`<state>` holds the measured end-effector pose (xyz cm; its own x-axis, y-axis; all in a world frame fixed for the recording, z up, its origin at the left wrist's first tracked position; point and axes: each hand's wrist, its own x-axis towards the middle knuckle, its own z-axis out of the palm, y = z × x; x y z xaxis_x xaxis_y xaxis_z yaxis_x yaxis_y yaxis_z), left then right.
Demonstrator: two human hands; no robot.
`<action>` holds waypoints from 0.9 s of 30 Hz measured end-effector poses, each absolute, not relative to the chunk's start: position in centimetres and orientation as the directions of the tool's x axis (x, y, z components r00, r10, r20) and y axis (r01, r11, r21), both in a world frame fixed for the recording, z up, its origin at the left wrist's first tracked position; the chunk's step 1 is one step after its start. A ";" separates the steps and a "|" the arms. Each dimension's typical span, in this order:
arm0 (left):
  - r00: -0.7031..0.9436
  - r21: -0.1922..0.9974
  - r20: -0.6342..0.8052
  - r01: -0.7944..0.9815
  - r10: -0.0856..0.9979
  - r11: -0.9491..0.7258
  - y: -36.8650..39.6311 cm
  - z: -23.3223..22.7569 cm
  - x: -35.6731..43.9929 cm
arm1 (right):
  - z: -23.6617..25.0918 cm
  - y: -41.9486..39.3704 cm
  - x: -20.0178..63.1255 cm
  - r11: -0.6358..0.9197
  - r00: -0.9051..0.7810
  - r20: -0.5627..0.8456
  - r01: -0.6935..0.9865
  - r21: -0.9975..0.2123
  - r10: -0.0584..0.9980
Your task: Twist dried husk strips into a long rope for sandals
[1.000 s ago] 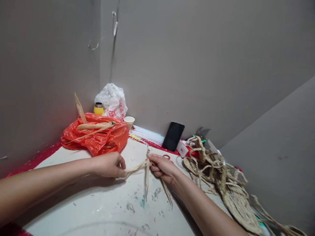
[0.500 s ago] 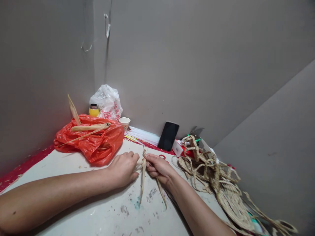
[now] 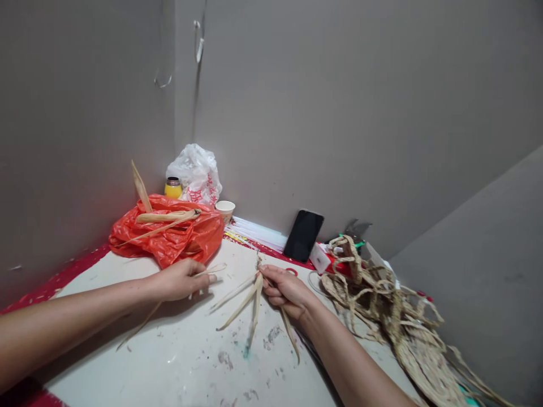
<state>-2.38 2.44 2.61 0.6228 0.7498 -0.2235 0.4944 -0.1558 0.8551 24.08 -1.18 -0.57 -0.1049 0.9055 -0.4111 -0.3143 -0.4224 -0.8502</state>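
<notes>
My right hand (image 3: 288, 293) pinches the top of a bunch of pale dried husk strips (image 3: 255, 308), just above the white board. Several strips fan out and hang below the fingertips, and a short knotted end sticks up past them. To the left, apart from the bunch, my left hand (image 3: 180, 281) is closed on a thin husk strip (image 3: 139, 328). One end of that strip pokes out beyond the fingertips; the other trails down under the wrist. Loose dried husks (image 3: 167, 216) lie on the red plastic bag (image 3: 199, 240) behind my left hand.
A phone (image 3: 304, 234) leans against the wall. Braided straw cord (image 3: 399, 322) is heaped on the right. At the back left stand a paper cup (image 3: 225, 209), a yellow jar (image 3: 173, 188) and a white plastic bag (image 3: 195, 164). The white board (image 3: 169, 362) is stained.
My left hand has moved left, away from the bunch, with a thin husk strip in it. The strips below my right hand are now spread apart. The view has shifted slightly.
</notes>
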 end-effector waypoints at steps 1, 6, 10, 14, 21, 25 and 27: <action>0.616 0.864 -0.214 0.482 0.758 -0.147 2.3 2.8 -2.8 | -0.7 -1.2 24.1 -0.423 -0.110 -0.410 -0.314 -0.850 0.906; 0.641 0.925 -0.258 0.380 0.722 -0.006 2.1 2.9 -2.7 | -0.9 -1.2 24.1 -0.423 -0.120 -0.406 -0.314 -0.850 0.906; 0.639 0.943 -0.333 0.245 0.694 0.227 2.3 2.8 -0.4 | -0.6 -1.3 24.0 -0.423 -0.113 -0.408 -0.313 -0.850 0.906; 0.632 0.942 -0.333 0.187 0.700 0.279 2.7 3.5 2.7 | -0.4 -1.3 23.9 -0.421 -0.109 -0.408 -0.307 -0.853 0.906; 0.467 0.969 -0.240 0.172 0.851 0.179 3.1 2.4 6.4 | -0.3 -1.3 23.9 -0.420 -0.113 -0.406 -0.306 -0.854 0.907; 0.416 0.974 -0.225 0.084 0.881 0.209 2.9 1.5 7.8 | -0.3 -1.3 23.9 -0.417 -0.117 -0.401 -0.307 -0.856 0.909; 0.398 0.970 -0.236 0.036 0.887 0.241 2.9 1.4 8.4 | -0.4 -1.3 24.0 -0.414 -0.121 -0.397 -0.307 -0.857 0.910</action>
<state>8.35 2.91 1.36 0.3977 0.8867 -0.2356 0.0363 0.2414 0.9697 23.99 -1.29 -0.40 -0.1207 0.9099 -0.3968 -0.3068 -0.4144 -0.8568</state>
